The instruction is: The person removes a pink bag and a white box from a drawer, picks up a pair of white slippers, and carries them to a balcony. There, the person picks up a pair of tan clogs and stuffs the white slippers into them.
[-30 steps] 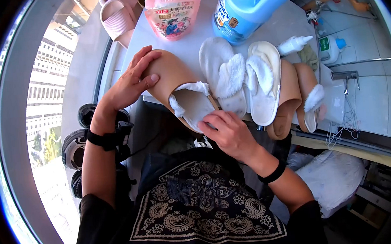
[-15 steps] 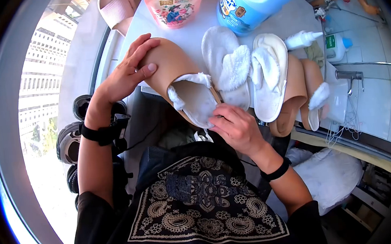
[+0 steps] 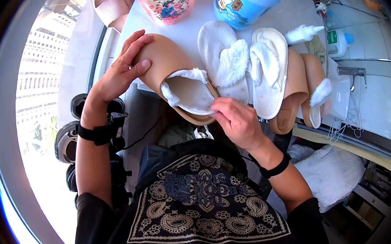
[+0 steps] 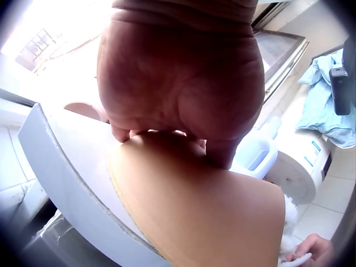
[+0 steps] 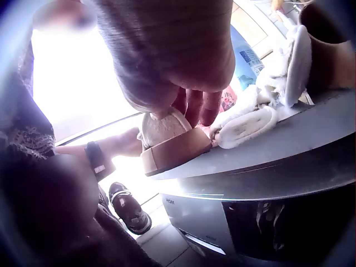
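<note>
My left hand (image 3: 123, 70) grips the closed toe of a tan slipper (image 3: 157, 55), thumb on top and fingers round its far side. In the left wrist view, the smooth slipper upper (image 4: 206, 206) lies under that hand. A white plush liner (image 3: 191, 94) sits inside, its fluffy edge showing at the opening. My right hand (image 3: 240, 125) pinches this liner at the heel. From the right wrist, the liner's heel end (image 5: 164, 130) stands raised above the tan sole (image 5: 175, 156). Beside the slipper lie two more white plush liners, one (image 3: 220, 55) flat, the other (image 3: 271, 83) against another tan slipper (image 3: 291, 95).
On the white top (image 3: 195, 8) stand a pink pouch (image 3: 171, 5) and a blue laundry gel jug (image 3: 241, 6). A white nozzle bottle (image 3: 304, 34) lies behind the slippers. Another tan slipper (image 3: 312, 70) has white plush poking out. Dark shoes (image 3: 67, 142) stand at lower left.
My right hand has taken the liner's heel edge and lifted it; more tan sole now shows beneath. My left hand stays on the slipper's toe. The head view has shifted slightly.
</note>
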`<state>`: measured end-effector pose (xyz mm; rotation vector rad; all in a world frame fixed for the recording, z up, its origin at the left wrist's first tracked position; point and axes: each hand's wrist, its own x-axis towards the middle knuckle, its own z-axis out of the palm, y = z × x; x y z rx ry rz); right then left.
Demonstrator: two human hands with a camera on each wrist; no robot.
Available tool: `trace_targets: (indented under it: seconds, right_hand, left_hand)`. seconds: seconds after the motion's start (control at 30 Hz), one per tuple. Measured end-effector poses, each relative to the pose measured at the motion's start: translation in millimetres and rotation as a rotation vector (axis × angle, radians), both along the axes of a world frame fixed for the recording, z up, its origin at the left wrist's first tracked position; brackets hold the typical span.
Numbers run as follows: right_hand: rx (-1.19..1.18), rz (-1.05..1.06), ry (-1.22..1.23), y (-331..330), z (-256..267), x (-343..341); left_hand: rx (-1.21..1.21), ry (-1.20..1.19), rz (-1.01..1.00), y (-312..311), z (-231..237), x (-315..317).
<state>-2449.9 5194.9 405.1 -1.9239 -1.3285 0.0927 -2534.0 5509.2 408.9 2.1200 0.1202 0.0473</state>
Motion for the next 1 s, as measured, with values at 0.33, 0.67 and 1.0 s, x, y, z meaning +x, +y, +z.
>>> trace_targets:
  seconds: [0.33, 0.67, 1.0]
  right_hand:
    - [-0.075, 0.096, -0.184, -8, -6, -6]
    - [-0.112, 0.114, -0.054, -9, 2, -2]
    - [-0.143, 0.113, -0.076, -5, 4, 1]
  left_hand:
    - [0.172, -0.048, 0.233, -20, 0, -11]
    - [0.047, 0.117, 0.461, -116, -6, -63]
    - [-0.014, 0.018, 0.532, -138, -20, -53]
